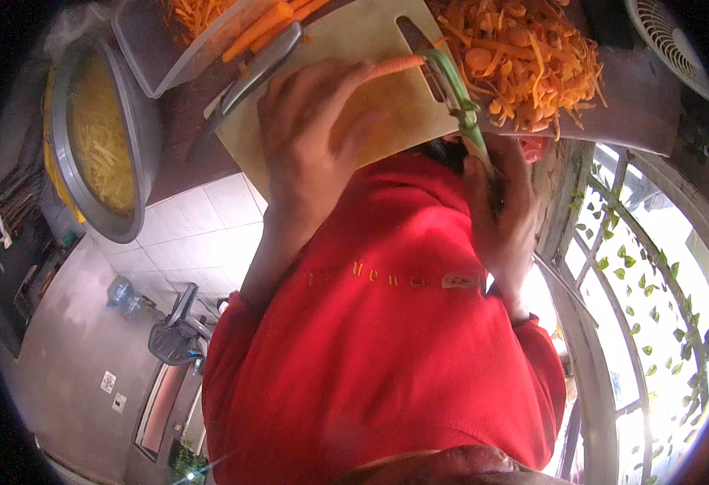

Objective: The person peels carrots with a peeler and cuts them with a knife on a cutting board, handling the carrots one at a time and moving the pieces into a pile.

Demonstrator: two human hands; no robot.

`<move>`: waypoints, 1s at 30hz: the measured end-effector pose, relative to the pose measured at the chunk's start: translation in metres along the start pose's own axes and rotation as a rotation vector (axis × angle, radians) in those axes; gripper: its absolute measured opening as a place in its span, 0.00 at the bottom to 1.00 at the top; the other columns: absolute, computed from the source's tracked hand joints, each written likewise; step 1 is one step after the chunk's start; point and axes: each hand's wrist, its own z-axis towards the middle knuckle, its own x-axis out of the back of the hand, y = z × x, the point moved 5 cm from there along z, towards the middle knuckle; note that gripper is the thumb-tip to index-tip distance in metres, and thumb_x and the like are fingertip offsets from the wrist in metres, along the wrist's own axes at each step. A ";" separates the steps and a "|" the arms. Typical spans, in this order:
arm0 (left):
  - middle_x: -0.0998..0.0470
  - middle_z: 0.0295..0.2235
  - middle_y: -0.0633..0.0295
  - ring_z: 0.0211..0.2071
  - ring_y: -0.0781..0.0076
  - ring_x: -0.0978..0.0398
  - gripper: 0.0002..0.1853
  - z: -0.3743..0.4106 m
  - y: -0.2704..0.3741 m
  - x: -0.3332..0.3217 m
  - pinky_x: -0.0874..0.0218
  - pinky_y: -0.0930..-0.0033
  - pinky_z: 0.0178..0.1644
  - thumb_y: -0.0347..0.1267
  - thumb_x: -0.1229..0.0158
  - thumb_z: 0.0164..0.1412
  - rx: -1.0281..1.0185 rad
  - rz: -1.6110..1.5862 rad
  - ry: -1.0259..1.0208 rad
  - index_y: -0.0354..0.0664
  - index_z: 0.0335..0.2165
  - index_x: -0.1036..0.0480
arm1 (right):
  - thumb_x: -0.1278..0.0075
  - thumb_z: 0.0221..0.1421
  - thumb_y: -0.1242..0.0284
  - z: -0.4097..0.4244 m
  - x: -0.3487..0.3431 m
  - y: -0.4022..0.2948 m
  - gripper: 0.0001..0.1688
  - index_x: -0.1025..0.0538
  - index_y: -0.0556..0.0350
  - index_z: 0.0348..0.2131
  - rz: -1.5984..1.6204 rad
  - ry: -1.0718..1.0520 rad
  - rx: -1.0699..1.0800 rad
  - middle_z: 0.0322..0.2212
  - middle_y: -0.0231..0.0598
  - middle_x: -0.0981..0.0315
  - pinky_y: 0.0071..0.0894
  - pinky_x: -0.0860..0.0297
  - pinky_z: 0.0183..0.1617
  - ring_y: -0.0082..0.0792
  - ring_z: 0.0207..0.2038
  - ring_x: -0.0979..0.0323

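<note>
My left hand (306,121) holds a slim carrot (395,66) over a pale cutting board (354,36). My right hand (506,194) grips the handle of a green-and-white vegetable peeler (464,109). The peeler's head is at the carrot's tip; whether the blade touches it, I cannot tell. A knife (263,66) with a grey handle lies along the board's left edge, left of my left hand. To the right of the board sits a heap of carrot peelings (524,60).
A clear plastic container (172,76) stands at the back left, with shredded carrot (194,18) inside and several peeled carrots (269,27) beside it. A metal bowl (139,133) of pale strips in liquid is at the table's left. A white fan grille (669,42) shows at top right.
</note>
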 end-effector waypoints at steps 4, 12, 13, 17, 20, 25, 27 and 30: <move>0.22 0.42 0.60 0.46 0.57 0.26 0.24 0.012 0.002 -0.016 0.38 0.57 0.54 0.33 0.31 0.49 -0.102 0.030 0.079 0.48 0.47 0.22 | 0.52 0.64 0.73 0.005 -0.007 -0.007 0.16 0.30 0.61 0.49 -0.020 0.010 -0.002 0.34 0.58 0.23 0.46 0.28 0.37 0.58 0.37 0.22; 0.24 0.42 0.58 0.45 0.55 0.27 0.23 -0.005 -0.006 -0.002 0.36 0.56 0.51 0.30 0.31 0.48 -0.016 0.040 0.063 0.47 0.46 0.22 | 0.51 0.64 0.73 0.004 -0.018 -0.008 0.15 0.29 0.58 0.50 -0.049 0.062 0.008 0.35 0.62 0.23 0.47 0.28 0.37 0.60 0.39 0.23; 0.24 0.42 0.57 0.45 0.55 0.27 0.23 -0.009 -0.008 0.001 0.35 0.57 0.51 0.29 0.31 0.48 0.000 0.022 0.066 0.47 0.46 0.22 | 0.51 0.64 0.73 0.005 -0.020 -0.008 0.16 0.29 0.57 0.50 -0.041 0.061 0.008 0.36 0.62 0.23 0.47 0.28 0.37 0.60 0.39 0.23; 0.24 0.38 0.62 0.44 0.57 0.29 0.20 -0.017 -0.019 0.001 0.41 0.56 0.50 0.30 0.33 0.51 0.032 -0.024 0.099 0.48 0.45 0.23 | 0.48 0.62 0.74 0.007 -0.022 -0.008 0.16 0.28 0.56 0.49 -0.056 0.065 0.035 0.36 0.60 0.23 0.46 0.28 0.36 0.58 0.38 0.22; 0.24 0.38 0.61 0.41 0.59 0.27 0.17 -0.025 -0.017 0.007 0.36 0.59 0.45 0.26 0.34 0.51 0.049 0.025 0.140 0.47 0.43 0.21 | 0.46 0.60 0.73 0.016 -0.017 -0.019 0.15 0.26 0.54 0.47 -0.195 0.140 0.226 0.35 0.53 0.22 0.44 0.28 0.34 0.54 0.35 0.22; 0.23 0.34 0.63 0.37 0.63 0.24 0.16 -0.044 -0.021 0.026 0.30 0.63 0.38 0.22 0.34 0.50 0.183 -0.076 0.190 0.47 0.40 0.21 | 0.44 0.54 0.69 0.063 -0.012 -0.064 0.16 0.24 0.50 0.44 -0.682 0.130 0.610 0.45 0.42 0.29 0.48 0.34 0.49 0.49 0.49 0.29; 0.22 0.34 0.63 0.37 0.62 0.24 0.16 -0.056 -0.025 0.032 0.30 0.63 0.38 0.22 0.34 0.51 0.253 -0.090 0.191 0.48 0.40 0.20 | 0.45 0.53 0.69 0.072 -0.023 -0.081 0.17 0.23 0.50 0.44 -0.679 0.151 0.704 0.46 0.41 0.29 0.50 0.37 0.53 0.48 0.51 0.31; 0.22 0.35 0.61 0.38 0.60 0.24 0.15 -0.065 -0.033 0.038 0.31 0.60 0.40 0.22 0.34 0.49 0.238 -0.067 0.194 0.44 0.39 0.21 | 0.45 0.51 0.71 0.077 -0.062 -0.107 0.19 0.22 0.51 0.45 -0.562 -0.029 0.928 0.49 0.37 0.29 0.46 0.38 0.56 0.43 0.52 0.31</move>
